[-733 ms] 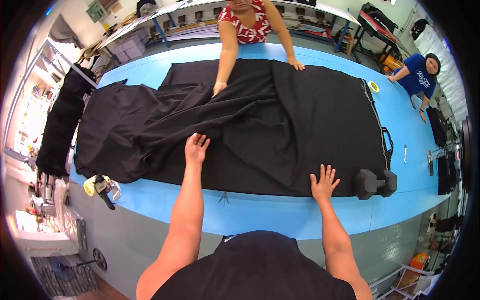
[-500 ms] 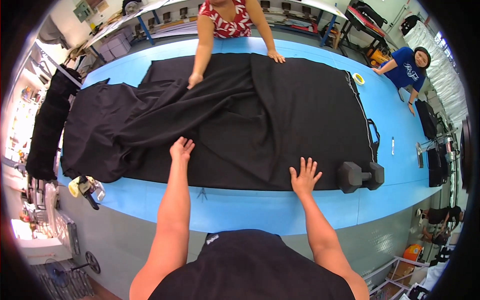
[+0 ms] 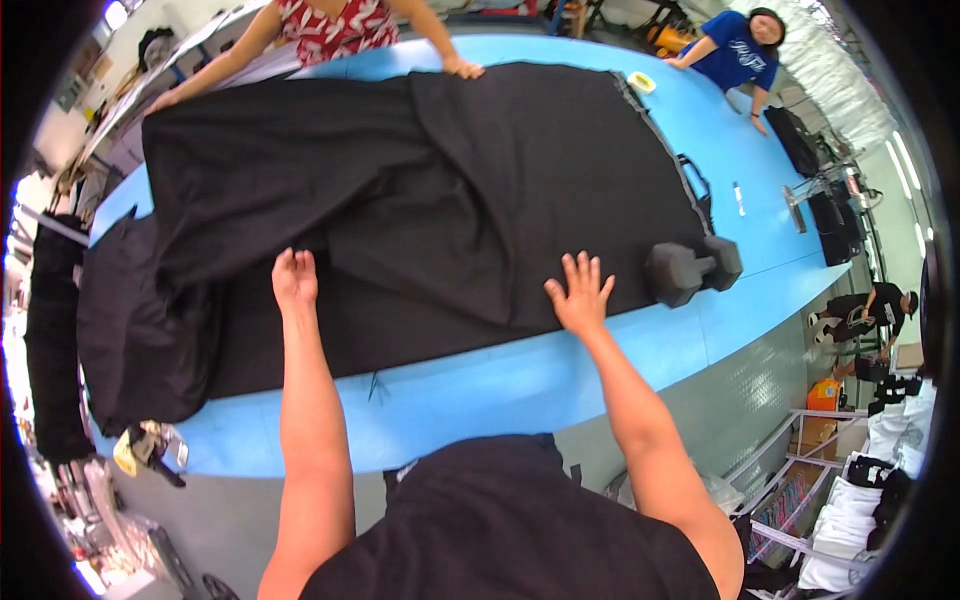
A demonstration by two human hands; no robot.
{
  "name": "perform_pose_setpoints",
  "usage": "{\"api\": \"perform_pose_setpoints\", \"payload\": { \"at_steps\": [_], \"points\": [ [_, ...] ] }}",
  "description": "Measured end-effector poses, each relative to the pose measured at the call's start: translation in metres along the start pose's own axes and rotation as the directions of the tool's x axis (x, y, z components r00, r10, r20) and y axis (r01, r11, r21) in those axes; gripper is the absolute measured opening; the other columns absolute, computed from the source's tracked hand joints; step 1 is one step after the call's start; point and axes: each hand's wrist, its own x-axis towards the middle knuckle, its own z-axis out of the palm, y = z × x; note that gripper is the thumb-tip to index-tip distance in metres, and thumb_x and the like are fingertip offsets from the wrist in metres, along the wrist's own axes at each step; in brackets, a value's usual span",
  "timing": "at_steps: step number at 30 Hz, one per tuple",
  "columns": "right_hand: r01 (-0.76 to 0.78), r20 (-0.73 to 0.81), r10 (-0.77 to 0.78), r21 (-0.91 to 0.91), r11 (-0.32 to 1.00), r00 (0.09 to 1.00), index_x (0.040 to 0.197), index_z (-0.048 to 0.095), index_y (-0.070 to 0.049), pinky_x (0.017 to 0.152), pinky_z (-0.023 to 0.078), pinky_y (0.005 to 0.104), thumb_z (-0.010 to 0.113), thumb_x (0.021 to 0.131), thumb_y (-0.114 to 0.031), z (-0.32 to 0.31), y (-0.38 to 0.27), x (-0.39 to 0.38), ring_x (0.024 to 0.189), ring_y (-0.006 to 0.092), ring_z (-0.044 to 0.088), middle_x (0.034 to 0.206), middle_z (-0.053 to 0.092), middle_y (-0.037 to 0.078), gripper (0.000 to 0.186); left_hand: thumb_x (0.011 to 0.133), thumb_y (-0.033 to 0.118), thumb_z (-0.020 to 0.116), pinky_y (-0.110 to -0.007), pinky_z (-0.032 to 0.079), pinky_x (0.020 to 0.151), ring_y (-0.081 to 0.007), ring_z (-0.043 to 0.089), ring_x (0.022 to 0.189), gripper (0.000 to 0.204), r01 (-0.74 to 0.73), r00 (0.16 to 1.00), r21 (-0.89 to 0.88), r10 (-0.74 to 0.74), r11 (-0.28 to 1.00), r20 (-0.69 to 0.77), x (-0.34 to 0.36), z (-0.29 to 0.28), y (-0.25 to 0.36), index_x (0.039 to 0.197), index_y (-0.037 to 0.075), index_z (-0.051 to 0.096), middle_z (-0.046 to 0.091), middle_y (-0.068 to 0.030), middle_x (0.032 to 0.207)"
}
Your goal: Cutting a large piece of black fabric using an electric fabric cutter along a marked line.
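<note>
Black cloth laid on blue table, running left from dumbbell, which is set by its near right corner. Spreading of the top layer appears to be in hand; next move seems to call for slack to be drawn out leftward, away from dumbbell, with the lower layer held down. Right hand splayed, laid on cloth just left of dumbbell. Left hand well left of dumbbell, fingers curled, at top layer's edge; whether fabric is pinched cannot be told. Cloth looks matte, smooth nearer dumbbell, rumpled in deep folds farther left, bunched at far left end.
</note>
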Motion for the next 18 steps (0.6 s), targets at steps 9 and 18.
{"api": "perform_pose_setpoints", "payload": {
  "at_steps": [9,18],
  "points": [
    [-0.096,0.061,0.097,-0.019,0.995,0.993,0.155,0.035,-0.027,0.116,0.007,0.0679,0.047,0.097,-0.063,0.001,0.029,-0.005,0.152,0.0323,0.017,0.164,0.025,0.007,0.069,0.091,0.001,0.057,-0.032,0.042,0.063,-0.0167,0.051,0.062,0.011,-0.094,0.979,0.037,0.085,0.995,0.185,-0.120,-0.029,0.151,0.094,0.006,0.066,0.059,-0.0034,0.071],
    [-0.093,0.075,0.092,0.001,0.996,0.993,0.154,0.036,-0.027,0.116,0.006,0.0675,0.047,0.097,-0.063,0.000,0.018,-0.003,0.153,0.0327,0.016,0.164,0.024,0.009,0.068,0.094,0.039,0.069,-0.044,0.053,0.084,-0.0222,0.061,0.100,0.042,0.009,0.993,0.223,0.017,0.975,-0.114,-0.137,-0.067,0.102,0.122,0.009,0.063,0.066,-0.0131,0.112]
  ]
}}
